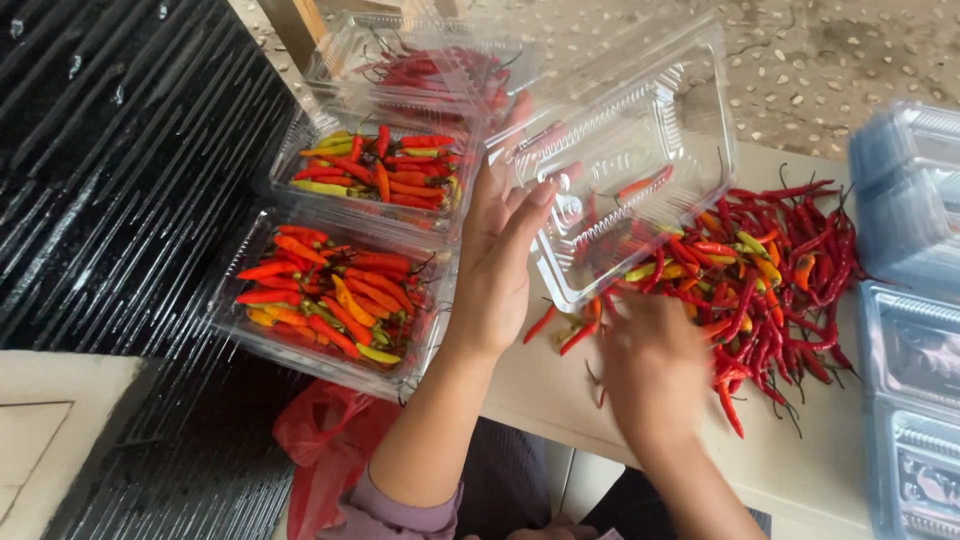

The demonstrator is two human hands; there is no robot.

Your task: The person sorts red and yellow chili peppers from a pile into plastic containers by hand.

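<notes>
Head view, contents as seen.

Item: clear plastic clamshell container (625,150), hinged, open, empty. Your left hand (500,255) holds it up by its left edge, fingers flat against the plastic, thumb behind and hidden. It is tilted, with its long axis running from near left up to far right and the far lid reaching past the table edge. Chilies show only dimly through its walls.

Item: loose pile of chilies (770,270), mostly red, some orange and yellow-green, on the pale table (800,460), right of centre. The container covers the pile's left part.

Item: your right hand (650,365), palm down at the pile's near left edge. It is blurred, and you cannot tell whether its fingers close on any chili.

Item: two filled trays (335,300), left, lids open, chilies lying mostly crosswise. A third filled container (425,65) sits farther back, its lid hazing the contents.

Item: stack of bluish empty containers (910,300), cut off by the right edge.

Item: red plastic bag (325,440), near, partly hidden under the nearest tray.
</notes>
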